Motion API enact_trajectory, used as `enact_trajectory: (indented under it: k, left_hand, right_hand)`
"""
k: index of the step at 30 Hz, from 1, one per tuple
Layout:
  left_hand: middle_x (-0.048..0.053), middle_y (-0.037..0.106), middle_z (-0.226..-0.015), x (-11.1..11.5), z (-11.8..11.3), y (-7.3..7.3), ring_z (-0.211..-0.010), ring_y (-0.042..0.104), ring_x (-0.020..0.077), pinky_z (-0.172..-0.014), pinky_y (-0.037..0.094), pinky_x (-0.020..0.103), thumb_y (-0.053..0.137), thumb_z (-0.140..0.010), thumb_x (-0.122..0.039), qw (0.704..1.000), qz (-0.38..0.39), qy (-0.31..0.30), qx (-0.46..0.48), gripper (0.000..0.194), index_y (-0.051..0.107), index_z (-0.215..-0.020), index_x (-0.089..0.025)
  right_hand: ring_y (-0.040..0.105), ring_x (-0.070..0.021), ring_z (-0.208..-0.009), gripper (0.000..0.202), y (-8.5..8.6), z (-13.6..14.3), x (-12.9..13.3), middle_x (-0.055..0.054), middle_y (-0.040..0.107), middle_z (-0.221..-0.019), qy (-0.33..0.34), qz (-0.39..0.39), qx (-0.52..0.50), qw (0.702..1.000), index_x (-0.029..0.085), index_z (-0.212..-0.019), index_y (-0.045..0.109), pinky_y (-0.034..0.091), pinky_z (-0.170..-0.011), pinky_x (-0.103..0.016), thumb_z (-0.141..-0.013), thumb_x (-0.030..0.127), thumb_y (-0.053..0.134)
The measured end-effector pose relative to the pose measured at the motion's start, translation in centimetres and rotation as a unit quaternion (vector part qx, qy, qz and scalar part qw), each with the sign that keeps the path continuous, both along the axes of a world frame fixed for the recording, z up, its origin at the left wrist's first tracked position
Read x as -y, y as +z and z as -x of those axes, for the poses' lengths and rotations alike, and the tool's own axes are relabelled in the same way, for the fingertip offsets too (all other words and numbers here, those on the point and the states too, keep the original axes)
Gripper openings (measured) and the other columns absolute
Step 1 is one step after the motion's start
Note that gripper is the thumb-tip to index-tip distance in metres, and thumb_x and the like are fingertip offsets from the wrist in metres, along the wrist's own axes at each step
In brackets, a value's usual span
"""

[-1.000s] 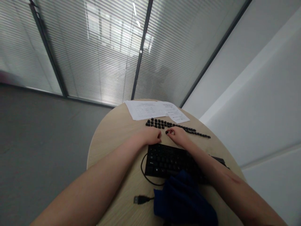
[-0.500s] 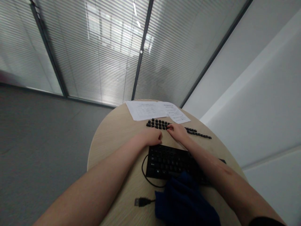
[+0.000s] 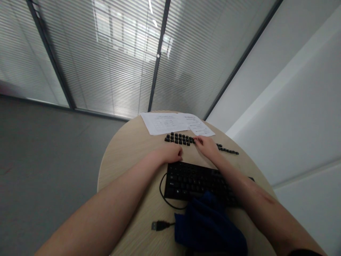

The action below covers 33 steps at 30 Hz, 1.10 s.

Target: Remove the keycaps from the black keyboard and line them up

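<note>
My left hand (image 3: 172,153) is curled into a fist at the upper left corner of a black keyboard (image 3: 197,181), and nothing shows in its fingers. Farther out, my right hand (image 3: 207,145) has its fingertips pinched on a black keycap at the right end of a cluster of keycaps (image 3: 180,139). These loose caps sit in short rows on the table. A thinner line of keycaps (image 3: 228,151) runs on to the right of that hand. My right forearm crosses over the keyboard and hides part of it.
Printed papers (image 3: 165,122) lie at the far edge of the round wooden table (image 3: 119,156). A dark blue cloth (image 3: 210,227) covers the keyboard's near edge. Beside it lies a USB plug (image 3: 160,225) on a black cable (image 3: 163,195). A white wall (image 3: 301,106) stands close on the right.
My right hand has shifted a little to the right along the keycaps, uncovering some at the cluster's right end. My left hand stays in place by the keyboard's corner.
</note>
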<state>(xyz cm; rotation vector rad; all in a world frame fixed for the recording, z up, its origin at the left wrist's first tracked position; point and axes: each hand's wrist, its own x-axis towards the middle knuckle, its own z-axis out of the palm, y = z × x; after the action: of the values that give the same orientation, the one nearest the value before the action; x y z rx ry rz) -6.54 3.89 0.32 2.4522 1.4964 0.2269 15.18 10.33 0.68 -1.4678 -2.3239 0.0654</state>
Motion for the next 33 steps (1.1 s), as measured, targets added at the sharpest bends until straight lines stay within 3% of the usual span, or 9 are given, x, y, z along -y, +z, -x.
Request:
enact_trajectory:
  k: [3, 5, 7, 9, 12, 18, 22, 29, 33]
  left_hand:
    - [0.01, 0.074, -0.083, -0.3, -0.1, -0.3, -0.077, 0.066, 0.0234, -0.068, 0.048, 0.031, 0.065, -0.082, -0.034, 1.0, -0.003, -0.002, 0.003, 0.018, 0.075, -0.082, -0.019]
    - [0.009, 0.074, -0.082, -0.4, -0.2, -0.4, -0.076, 0.065, 0.0221, -0.069, 0.047, 0.03, 0.064, -0.083, -0.035, 1.0, -0.005, -0.002, -0.002, 0.02, 0.075, -0.082, -0.019]
    - [0.008, 0.073, -0.081, -0.4, -0.3, -0.3, -0.074, 0.064, 0.0206, -0.069, 0.046, 0.029, 0.063, -0.085, -0.037, 1.0, -0.007, -0.004, -0.008, 0.022, 0.075, -0.082, -0.019]
    - [0.008, 0.074, -0.081, -0.2, -0.5, -0.2, -0.073, 0.064, 0.02, -0.068, 0.045, 0.029, 0.061, -0.087, -0.041, 1.0, -0.006, -0.011, -0.013, 0.026, 0.075, -0.082, -0.02]
    - [0.009, 0.074, -0.081, 0.2, -0.8, 0.1, -0.071, 0.062, 0.0205, -0.067, 0.045, 0.03, 0.057, -0.09, -0.045, 1.0, -0.005, -0.014, -0.022, 0.031, 0.075, -0.084, -0.021]
    - [0.007, 0.073, -0.083, 1.1, -1.8, 0.3, -0.073, 0.062, 0.0201, -0.068, 0.044, 0.031, 0.053, -0.091, -0.046, 1.0, -0.003, -0.017, -0.014, 0.032, 0.074, -0.088, -0.021]
    - [0.007, 0.072, -0.086, 1.6, -2.6, 0.4, -0.075, 0.062, 0.0201, -0.069, 0.044, 0.03, 0.053, -0.092, -0.046, 0.999, 0.001, -0.029, -0.022, 0.032, 0.071, -0.089, -0.02]
    - [0.006, 0.071, -0.097, 2.1, -3.9, -0.1, -0.086, 0.063, 0.0208, -0.077, 0.046, 0.032, 0.054, -0.093, -0.042, 0.997, -0.014, -0.071, 0.02, 0.026, 0.069, -0.102, -0.022]
    - [0.006, 0.071, -0.1, 2.3, -4.3, -0.3, -0.092, 0.064, 0.0221, -0.083, 0.048, 0.034, 0.053, -0.094, -0.037, 0.994, -0.025, -0.1, 0.038, 0.026, 0.069, -0.106, -0.022]
  right_hand:
    - [0.067, -0.0184, -0.071, 0.049, 1.6, -2.0, 1.5, -0.009, 0.072, -0.091, 0.01, 0.043, -0.163, 0.986, 0.017, -0.112, 0.069, 0.052, -0.074, -0.034, -0.101, 0.049, 0.033]
    - [0.067, -0.0199, -0.072, 0.062, 2.5, -3.2, 3.0, -0.009, 0.07, -0.086, 0.026, 0.117, -0.343, 0.932, 0.018, -0.104, 0.069, 0.054, -0.069, -0.034, -0.097, 0.064, 0.029]
    - [0.066, -0.0203, -0.071, 0.066, 3.2, -4.2, 4.5, -0.008, 0.068, -0.079, 0.044, 0.179, -0.448, 0.875, 0.019, -0.094, 0.069, 0.056, -0.069, -0.036, -0.094, 0.072, 0.028]
    - [0.058, -0.0178, -0.058, 0.065, 3.2, -4.8, 6.1, -0.004, 0.059, -0.063, 0.046, 0.226, -0.491, 0.84, 0.02, -0.086, 0.069, 0.056, -0.061, -0.035, -0.093, 0.072, 0.031]
    - [0.049, -0.0151, -0.045, 0.059, 2.5, -5.3, 8.2, 0.003, 0.044, -0.048, 0.04, 0.296, -0.498, 0.814, 0.02, -0.083, 0.068, 0.052, -0.051, -0.033, -0.092, 0.071, 0.039]
    - [0.067, -0.017, -0.067, 0.039, 0.7, -6.3, 10.9, -0.002, 0.069, -0.073, 0.061, 0.392, -0.478, 0.784, 0.021, -0.097, 0.065, 0.058, -0.066, -0.032, -0.081, 0.056, 0.071]
    - [0.068, -0.0162, -0.068, 0.039, 0.0, -6.9, 11.2, -0.005, 0.073, -0.082, 0.083, 0.384, -0.473, 0.788, 0.021, -0.103, 0.064, 0.057, -0.066, -0.031, -0.083, 0.054, 0.07]
    - [0.056, -0.0124, -0.05, 0.047, -1.5, -6.7, 9.9, 0.001, 0.063, -0.06, 0.053, 0.284, -0.508, 0.811, 0.021, -0.084, 0.056, 0.044, -0.048, -0.024, -0.087, 0.068, 0.055]
    - [0.048, -0.0109, -0.044, 0.051, -1.2, -6.6, 10.2, 0.002, 0.058, -0.054, 0.031, 0.266, -0.475, 0.838, 0.021, -0.08, 0.055, 0.037, -0.044, -0.023, -0.087, 0.072, 0.05]
